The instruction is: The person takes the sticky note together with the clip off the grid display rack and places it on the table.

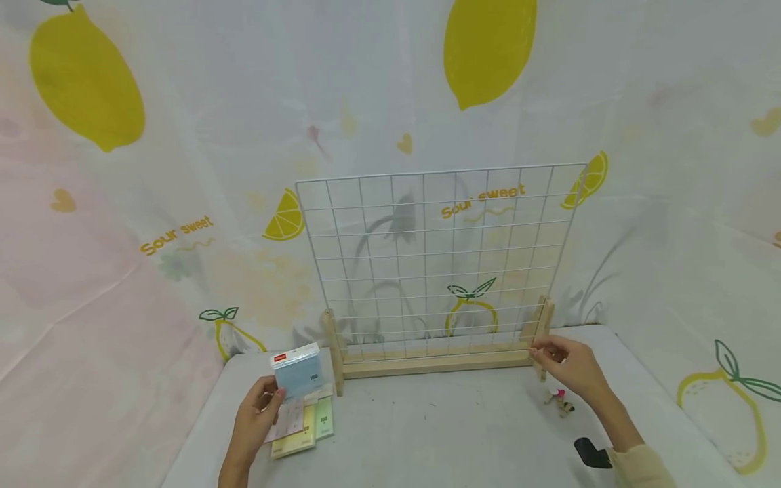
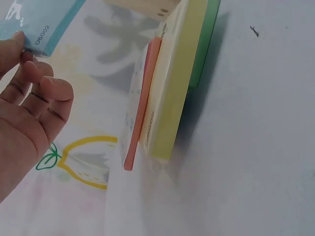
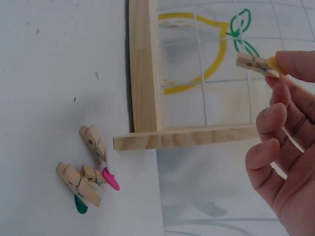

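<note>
My left hand (image 1: pixel 253 415) pinches a blue sticky note pad (image 1: pixel 299 373) in clear wrapping by its lower edge and holds it up. Below it lie more wrapped pads, a pink pad (image 1: pixel 287 421), a yellow pad (image 1: pixel 295 444) and a green pad (image 1: pixel 325 417), overlapping on the table. In the right wrist view, my right hand (image 3: pixel 290 132) pinches a small wooden clothespin (image 3: pixel 253 64) between thumb and forefinger, its other fingers loosely curled. That hand (image 1: pixel 573 366) is by the right post of a white wire grid (image 1: pixel 439 257) on a wooden stand (image 1: pixel 436 366).
Several wooden clothespins (image 3: pixel 81 184), with pink and green pieces on some, lie in a small heap on the table near the stand's right foot. A black object (image 1: pixel 592 453) shows by the right sleeve. A lemon-print cloth (image 1: pixel 366 81) hangs behind the grid.
</note>
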Demonstrator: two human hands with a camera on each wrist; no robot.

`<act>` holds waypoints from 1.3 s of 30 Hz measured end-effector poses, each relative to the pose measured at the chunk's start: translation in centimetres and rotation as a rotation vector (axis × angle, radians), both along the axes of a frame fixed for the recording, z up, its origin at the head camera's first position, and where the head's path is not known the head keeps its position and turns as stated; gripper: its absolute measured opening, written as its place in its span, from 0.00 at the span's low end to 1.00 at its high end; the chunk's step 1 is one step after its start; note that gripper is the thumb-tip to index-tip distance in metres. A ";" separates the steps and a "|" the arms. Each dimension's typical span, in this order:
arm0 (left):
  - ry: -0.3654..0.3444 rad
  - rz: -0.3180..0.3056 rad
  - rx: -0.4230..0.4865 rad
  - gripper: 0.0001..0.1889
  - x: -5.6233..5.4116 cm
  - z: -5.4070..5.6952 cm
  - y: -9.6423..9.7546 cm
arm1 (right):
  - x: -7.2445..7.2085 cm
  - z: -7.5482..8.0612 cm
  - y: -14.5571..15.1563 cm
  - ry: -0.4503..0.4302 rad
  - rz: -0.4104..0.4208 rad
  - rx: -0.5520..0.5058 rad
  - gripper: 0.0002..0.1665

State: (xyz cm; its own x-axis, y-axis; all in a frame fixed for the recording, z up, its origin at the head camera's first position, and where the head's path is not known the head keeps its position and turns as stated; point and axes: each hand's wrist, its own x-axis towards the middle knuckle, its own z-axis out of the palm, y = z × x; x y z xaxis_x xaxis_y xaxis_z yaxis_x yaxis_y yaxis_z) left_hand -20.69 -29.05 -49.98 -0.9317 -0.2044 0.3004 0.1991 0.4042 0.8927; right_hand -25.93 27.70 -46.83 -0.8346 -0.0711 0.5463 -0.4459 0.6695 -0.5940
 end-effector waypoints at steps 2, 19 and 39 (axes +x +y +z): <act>-0.014 0.011 -0.002 0.10 0.2 -0.2 -0.3 | 0.1 -0.3 0.2 -0.001 -0.011 0.001 0.04; -0.274 0.106 -0.019 0.14 1.5 -0.7 -2.3 | 0.9 -2.1 1.9 -0.166 -0.110 0.079 0.08; -0.391 0.107 -0.107 0.12 1.3 -2.2 -3.2 | 1.1 -3.8 3.0 -0.335 -0.165 0.151 0.15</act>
State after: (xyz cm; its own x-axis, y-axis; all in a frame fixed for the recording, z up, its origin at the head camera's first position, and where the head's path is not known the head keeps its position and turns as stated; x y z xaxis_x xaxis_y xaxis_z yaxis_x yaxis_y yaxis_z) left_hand -19.42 -32.21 -52.20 -0.9548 -0.2935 -0.0471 -0.1949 0.4986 0.8446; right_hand -24.78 30.75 -50.61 -0.9717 0.0202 0.2355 -0.1234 0.8067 -0.5780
